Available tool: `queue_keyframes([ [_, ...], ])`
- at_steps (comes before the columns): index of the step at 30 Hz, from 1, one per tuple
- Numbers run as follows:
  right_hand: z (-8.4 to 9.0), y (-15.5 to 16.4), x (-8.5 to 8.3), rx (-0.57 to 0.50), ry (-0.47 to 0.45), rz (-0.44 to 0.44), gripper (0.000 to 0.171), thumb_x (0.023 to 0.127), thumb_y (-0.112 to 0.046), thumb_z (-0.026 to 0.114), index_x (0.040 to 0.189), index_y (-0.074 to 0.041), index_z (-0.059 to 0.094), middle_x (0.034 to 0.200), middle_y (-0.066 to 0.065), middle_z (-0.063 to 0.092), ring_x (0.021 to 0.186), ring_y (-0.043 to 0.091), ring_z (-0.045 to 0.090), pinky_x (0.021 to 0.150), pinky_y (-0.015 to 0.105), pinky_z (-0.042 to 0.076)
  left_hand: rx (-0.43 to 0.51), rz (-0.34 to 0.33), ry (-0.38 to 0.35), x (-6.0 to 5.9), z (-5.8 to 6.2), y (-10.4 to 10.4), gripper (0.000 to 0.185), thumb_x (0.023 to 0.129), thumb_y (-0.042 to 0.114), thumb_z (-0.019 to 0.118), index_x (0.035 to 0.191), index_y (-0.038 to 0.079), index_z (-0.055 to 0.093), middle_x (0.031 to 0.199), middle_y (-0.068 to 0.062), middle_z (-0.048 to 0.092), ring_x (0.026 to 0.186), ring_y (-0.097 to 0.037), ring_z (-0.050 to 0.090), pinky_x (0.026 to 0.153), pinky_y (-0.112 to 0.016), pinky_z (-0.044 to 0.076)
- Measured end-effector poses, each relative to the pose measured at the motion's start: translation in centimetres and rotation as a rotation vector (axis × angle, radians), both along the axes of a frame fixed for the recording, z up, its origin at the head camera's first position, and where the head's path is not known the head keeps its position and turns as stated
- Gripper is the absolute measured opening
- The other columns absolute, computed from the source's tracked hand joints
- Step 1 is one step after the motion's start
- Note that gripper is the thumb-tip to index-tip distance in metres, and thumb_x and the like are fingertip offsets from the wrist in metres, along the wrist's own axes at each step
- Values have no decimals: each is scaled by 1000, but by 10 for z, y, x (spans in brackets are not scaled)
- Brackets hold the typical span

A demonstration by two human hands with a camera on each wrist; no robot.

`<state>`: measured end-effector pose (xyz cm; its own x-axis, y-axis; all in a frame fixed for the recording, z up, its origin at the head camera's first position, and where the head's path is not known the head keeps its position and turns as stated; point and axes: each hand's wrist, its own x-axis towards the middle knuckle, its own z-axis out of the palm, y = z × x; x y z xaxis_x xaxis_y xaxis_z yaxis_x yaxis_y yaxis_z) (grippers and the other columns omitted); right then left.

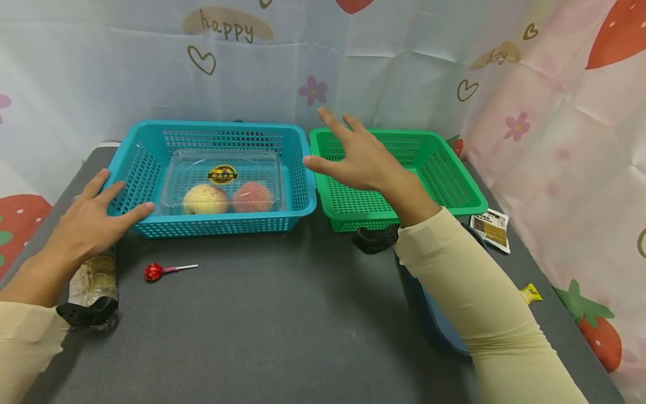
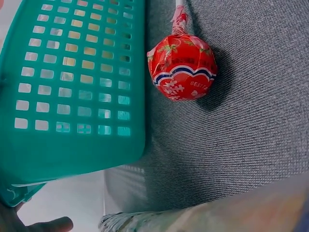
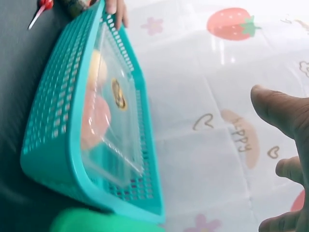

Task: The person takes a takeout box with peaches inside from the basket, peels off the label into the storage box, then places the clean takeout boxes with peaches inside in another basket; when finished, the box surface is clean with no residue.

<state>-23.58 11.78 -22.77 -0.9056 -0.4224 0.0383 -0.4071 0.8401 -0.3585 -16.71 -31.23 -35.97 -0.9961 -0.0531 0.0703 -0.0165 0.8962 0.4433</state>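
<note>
My left hand (image 1: 83,230) rests on the left end of a blue plastic basket (image 1: 222,224), fingers spread over its rim and thumb at the front corner. Inside the basket lies a clear plastic fruit box (image 1: 174,174) with a round label. A yellowish peach (image 1: 206,200) and a pinkish peach (image 1: 252,197) sit in it. My right hand (image 1: 360,157) hovers above the gap between this basket and a green basket (image 1: 449,211), fingers apart, holding nothing. A red-wrapped lollipop (image 2: 182,67) lies on the table near the blue basket's front left corner.
Under my left forearm lies a clear-wrapped brownish package (image 1: 98,275). A dark blue container (image 1: 434,322) is partly hidden below my right sleeve. Farther right are a printed packet (image 1: 492,229) and a small yellow wrapper (image 1: 531,293). A patterned cloth (image 1: 313,67) hangs behind the baskets.
</note>
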Motion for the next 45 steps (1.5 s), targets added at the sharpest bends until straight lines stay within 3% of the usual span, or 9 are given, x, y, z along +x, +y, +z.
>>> queue_keyframes([
  [8, -13, -28, -7, -74, -42, 65, 88, 86, -67, 53, 156, -35, 9, 158, 4, 20, 142, 28, 19, 107, 55, 27, 28, -24, -8, 0, 1, -2, 88, 95, 56, 46, 151, -5, 14, 157, -20, -11, 135, -58, -1, 94, -79, 11],
  [16, -25, -50, -15, -167, -141, 67, 86, 86, -67, 54, 155, -38, 11, 158, -8, 18, 143, 23, 15, 109, 52, 26, 36, -43, -9, 0, 0, -5, 87, 95, 55, 46, 151, -3, 13, 158, -19, -12, 135, -58, -1, 92, -80, 10],
  [33, -52, -91, -30, -183, -215, 35, 87, 87, -65, 55, 156, -32, 14, 157, -4, 22, 140, 21, 26, 107, 47, 32, 36, -39, -9, 0, -1, -5, 88, 95, 56, 46, 152, -3, 13, 158, -17, -14, 136, -56, -2, 95, -79, 7],
  [45, -77, -106, -38, -225, -370, -40, 87, 88, -61, 57, 156, -31, 14, 159, 0, 18, 141, 25, 22, 108, 50, 29, 42, -45, -13, 1, -1, -4, 88, 95, 56, 46, 151, -3, 13, 158, -19, -13, 135, -57, -2, 96, -78, 7],
])
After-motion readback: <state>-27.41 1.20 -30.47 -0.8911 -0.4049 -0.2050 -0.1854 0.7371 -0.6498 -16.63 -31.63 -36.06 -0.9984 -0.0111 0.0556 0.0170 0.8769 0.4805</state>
